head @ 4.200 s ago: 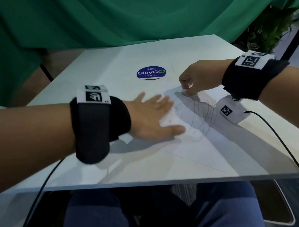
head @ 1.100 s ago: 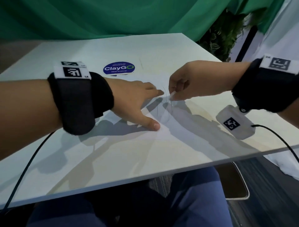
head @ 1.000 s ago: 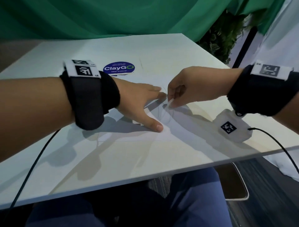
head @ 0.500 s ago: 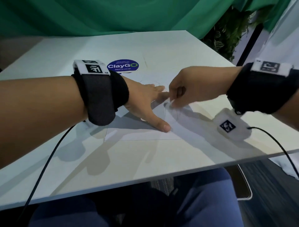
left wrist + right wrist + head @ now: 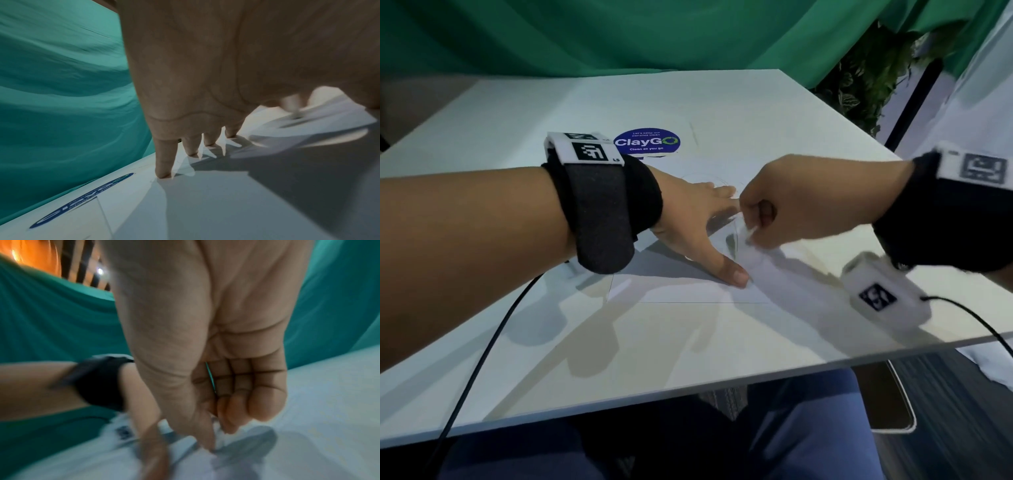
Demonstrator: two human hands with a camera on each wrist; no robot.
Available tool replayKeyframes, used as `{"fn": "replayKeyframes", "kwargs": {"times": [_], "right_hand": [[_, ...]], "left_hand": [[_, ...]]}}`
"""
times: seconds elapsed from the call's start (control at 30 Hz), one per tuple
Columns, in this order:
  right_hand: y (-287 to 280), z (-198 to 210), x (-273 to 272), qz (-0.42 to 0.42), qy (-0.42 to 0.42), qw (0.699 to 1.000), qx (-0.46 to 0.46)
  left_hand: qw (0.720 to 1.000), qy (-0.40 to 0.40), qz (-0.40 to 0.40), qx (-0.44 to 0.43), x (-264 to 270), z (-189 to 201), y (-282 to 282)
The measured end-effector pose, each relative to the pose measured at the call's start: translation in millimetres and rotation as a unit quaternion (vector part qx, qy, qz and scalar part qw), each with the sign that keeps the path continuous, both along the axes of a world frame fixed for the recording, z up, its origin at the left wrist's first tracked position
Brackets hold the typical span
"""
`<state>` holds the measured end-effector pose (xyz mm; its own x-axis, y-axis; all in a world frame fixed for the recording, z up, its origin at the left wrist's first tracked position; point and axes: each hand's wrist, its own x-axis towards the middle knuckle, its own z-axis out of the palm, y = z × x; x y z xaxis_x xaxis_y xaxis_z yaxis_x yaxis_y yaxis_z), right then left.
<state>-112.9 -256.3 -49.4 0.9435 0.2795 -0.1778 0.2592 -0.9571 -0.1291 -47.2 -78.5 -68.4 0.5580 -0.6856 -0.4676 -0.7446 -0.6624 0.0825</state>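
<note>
Sheet of paper [image 5: 688,291]: white, flat, marked with faint thin curved lines, on the bench [image 5: 551,359] between the blue sticker [image 5: 647,142] and the near edge. Left hand [image 5: 688,219] is spread, its straight fingers pressing the sheet. Right hand [image 5: 798,202] is curled, pinching a small white stick [image 5: 751,234], blurred, over the sheet.

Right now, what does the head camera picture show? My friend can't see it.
A person's left hand presses flat on a sheet of paper on a white table, while the right hand pinches a small white thing, too blurred to name, over the sheet. A blue ClayGo sticker lies beyond the hands, with green cloth behind.
</note>
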Motion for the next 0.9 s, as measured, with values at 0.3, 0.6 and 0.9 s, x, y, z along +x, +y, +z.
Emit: {"fn": "replayKeyframes", "kwargs": {"times": [0.3,0.6,0.9], "right_hand": [[4,-2,-4,0.013,-0.018,1.000,-0.022],[4,-1,-3,0.000,-0.006,1.000,-0.010],[13,-2,1,0.025,-0.009,1.000,-0.006]], "left_hand": [[1.000,0.006,-0.002,-0.009,1,-1,0],[1.000,0.008,0.005,-0.006,1,0,-1],[1.000,0.013,0.019,-0.018,6,-3,1]]}}
